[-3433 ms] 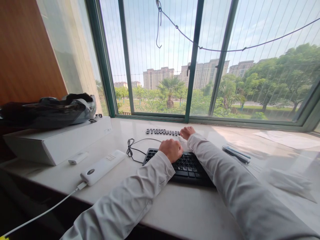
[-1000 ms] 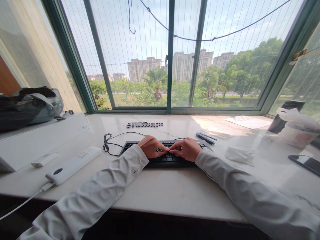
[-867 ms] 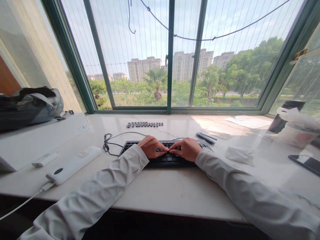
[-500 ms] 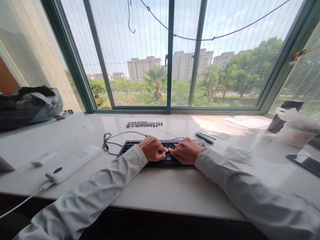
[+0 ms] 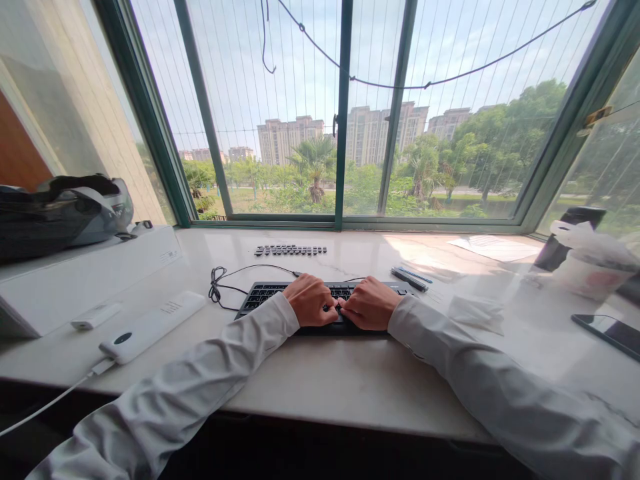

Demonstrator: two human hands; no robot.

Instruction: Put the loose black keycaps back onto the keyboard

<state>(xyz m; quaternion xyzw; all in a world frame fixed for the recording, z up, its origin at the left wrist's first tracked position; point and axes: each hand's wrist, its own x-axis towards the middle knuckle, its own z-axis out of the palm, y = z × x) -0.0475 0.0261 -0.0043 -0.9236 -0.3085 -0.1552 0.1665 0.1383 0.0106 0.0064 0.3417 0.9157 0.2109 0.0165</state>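
Observation:
A black keyboard [image 5: 265, 293] lies on the pale counter, partly covered by both hands. My left hand [image 5: 311, 301] is closed over its middle, thumb and fingers drawn together at the keys. Beside it my right hand [image 5: 370, 303] is closed too, its fingertips almost meeting the left ones. Whatever is between the fingers, if anything, is hidden. Behind the keyboard, loose dark keycaps [image 5: 291, 250] lie in rows. The keyboard's black cable [image 5: 216, 285] is coiled at its left.
Left are a white power strip [image 5: 150, 328], a small white adapter [image 5: 96, 316] and a white box [image 5: 90, 287] under a dark bag [image 5: 60, 213]. Right are pens [image 5: 411, 279], a crumpled tissue [image 5: 476, 312], a phone [image 5: 610, 333], paper [image 5: 495, 247] and a plastic bag [image 5: 595, 260].
The view has shifted slightly. My left hand has turned a little and moved slightly right, its thumb now lower among the keys. My right hand stays nearly in place.

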